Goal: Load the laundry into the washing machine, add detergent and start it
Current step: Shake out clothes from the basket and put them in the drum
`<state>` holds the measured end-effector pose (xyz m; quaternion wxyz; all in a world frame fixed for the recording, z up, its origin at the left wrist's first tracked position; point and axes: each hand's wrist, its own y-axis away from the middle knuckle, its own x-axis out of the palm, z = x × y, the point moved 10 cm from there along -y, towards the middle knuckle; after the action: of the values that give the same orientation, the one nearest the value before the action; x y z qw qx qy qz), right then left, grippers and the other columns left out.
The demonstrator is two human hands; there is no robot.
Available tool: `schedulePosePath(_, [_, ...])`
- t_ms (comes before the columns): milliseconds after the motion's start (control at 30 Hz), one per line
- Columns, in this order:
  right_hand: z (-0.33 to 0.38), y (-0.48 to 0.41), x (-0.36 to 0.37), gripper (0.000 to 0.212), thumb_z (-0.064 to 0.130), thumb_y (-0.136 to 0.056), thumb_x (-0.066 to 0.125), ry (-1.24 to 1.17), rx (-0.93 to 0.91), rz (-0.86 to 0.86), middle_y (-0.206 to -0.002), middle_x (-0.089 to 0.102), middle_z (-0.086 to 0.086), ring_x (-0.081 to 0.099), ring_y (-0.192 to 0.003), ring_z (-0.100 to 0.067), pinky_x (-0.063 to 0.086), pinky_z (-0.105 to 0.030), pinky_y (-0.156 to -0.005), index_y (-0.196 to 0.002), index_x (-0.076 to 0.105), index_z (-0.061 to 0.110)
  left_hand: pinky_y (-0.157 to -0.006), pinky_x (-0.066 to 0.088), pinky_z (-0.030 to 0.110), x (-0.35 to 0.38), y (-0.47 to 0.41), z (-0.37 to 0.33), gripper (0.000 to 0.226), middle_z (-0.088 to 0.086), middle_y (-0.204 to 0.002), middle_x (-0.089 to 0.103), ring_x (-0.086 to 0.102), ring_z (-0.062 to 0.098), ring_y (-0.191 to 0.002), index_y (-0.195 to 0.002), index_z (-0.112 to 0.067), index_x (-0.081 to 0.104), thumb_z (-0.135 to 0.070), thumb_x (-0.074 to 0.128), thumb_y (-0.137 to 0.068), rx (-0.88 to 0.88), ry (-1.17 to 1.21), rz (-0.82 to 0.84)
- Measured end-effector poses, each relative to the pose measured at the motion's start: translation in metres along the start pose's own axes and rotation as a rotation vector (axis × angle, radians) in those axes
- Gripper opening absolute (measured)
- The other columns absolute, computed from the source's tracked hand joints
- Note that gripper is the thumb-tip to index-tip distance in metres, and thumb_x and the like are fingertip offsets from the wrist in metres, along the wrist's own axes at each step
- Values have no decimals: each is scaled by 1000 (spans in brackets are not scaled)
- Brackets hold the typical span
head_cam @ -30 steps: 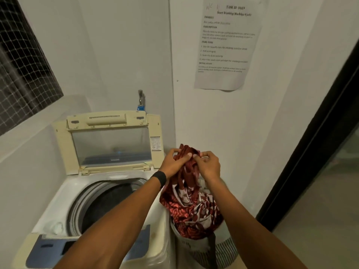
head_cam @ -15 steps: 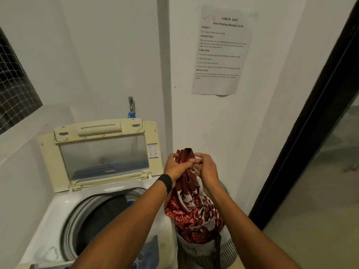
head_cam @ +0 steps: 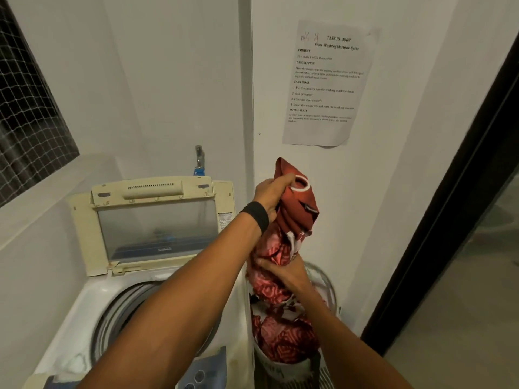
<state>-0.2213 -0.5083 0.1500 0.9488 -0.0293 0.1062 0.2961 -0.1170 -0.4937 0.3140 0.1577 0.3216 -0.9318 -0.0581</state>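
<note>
Head view, left hand: we see the left hand (head_cam: 271,193), a black wristband (head_cam: 255,216) on its wrist, raised beside the white wall (head_cam: 179,80).
Left fingers: the fingers (head_cam: 280,181) are clenched round the top of the red patterned garment (head_cam: 297,214); a short tuft of it sticks up above the fist.
Right hand: the right hand (head_cam: 283,269) sits lower down on the same garment, directly under the left one.
Right fingers: they wrap round the bunched middle of the cloth from the front and squeeze it.
Garment: it hangs in a long twisted column between the two hands, with its lower end down inside the laundry basket (head_cam: 323,273).
Basket: we find it on the floor, just beside the right side of the washing machine (head_cam: 92,304).
Washing machine: a top loader, with its cream lid (head_cam: 157,228) standing upright against the wall and the drum opening (head_cam: 118,324) exposed; the left forearm crosses above it.
Control panel: a blue panel (head_cam: 207,372) with round buttons shows at the front edge.
Tap: a metal tap (head_cam: 199,158) sits on the wall behind the lid.
Notice: a printed sheet (head_cam: 328,82) is stuck on the wall above the hands.
Edges: a meshed window (head_cam: 28,108) at left, a dark door frame (head_cam: 449,220) at right.
</note>
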Motion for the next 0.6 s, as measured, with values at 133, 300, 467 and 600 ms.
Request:
schedulePosePath(133, [-15, -3, -9, 36, 17, -77, 89, -76, 68, 24, -99, 76, 7, 73, -91, -10, 52, -10, -69, -105, 68, 25, -79, 62, 43, -9, -6, -23, 43, 15, -88, 72, 70, 29, -77, -115, 1, 69, -14, 77, -75, 42, -32, -71])
schedulePosePath(300, [-34, -3, -39, 40, 24, -84, 84, 66, 71, 141, -110, 76, 0, 72, -97, -7, 56, -25, -91, -121, 71, 18, -88, 62, 49, -62, -14, -38, 28, 20, -104, 76, 73, 32, -93, -102, -5, 67, -16, 81, -80, 104, -25, -228])
schedulePosePath(467, [16, -21, -89, 37, 12, -85, 81, 155, -26, 112, -100, 76, -3, 71, -76, 2, 52, -11, -67, -116, 62, 16, -97, 57, 43, -123, -18, -29, 43, 4, -108, 72, 70, 32, -105, -104, -18, 62, -32, 87, -72, 162, -248, -426])
schedulePosePath(600, [84, -31, -87, 42, 8, -81, 84, 26, -186, 33, -103, 76, -3, 73, -88, -6, 54, -15, -75, -117, 64, 14, -104, 47, 46, -108, -3, -23, 66, 8, -136, 64, 61, 39, -122, -145, -32, 45, -42, 73, -87, 252, -840, -445])
